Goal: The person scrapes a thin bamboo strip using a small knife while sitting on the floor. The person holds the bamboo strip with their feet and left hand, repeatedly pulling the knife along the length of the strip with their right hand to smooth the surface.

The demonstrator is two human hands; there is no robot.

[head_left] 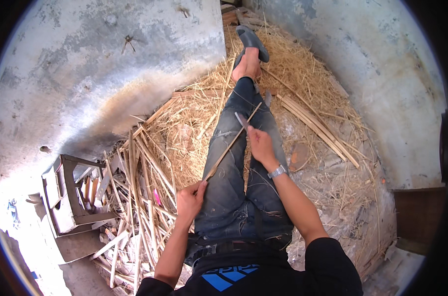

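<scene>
Gripping a thin bamboo strip [231,144], left hand [190,200] fisted at its end, right hand [261,145] clasping a knife [241,120]

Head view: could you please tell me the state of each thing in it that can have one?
Left hand: closed on the near end of the bamboo strip.
Right hand: closed on the knife handle.
Bamboo strip: held slanting above the legs, the knife against it.
Knife: blade resting on the strip's far part.
Wooden stool: lying on its side.
Sandal: on the foot.
Cut strips: lying loose on the shavings.
</scene>
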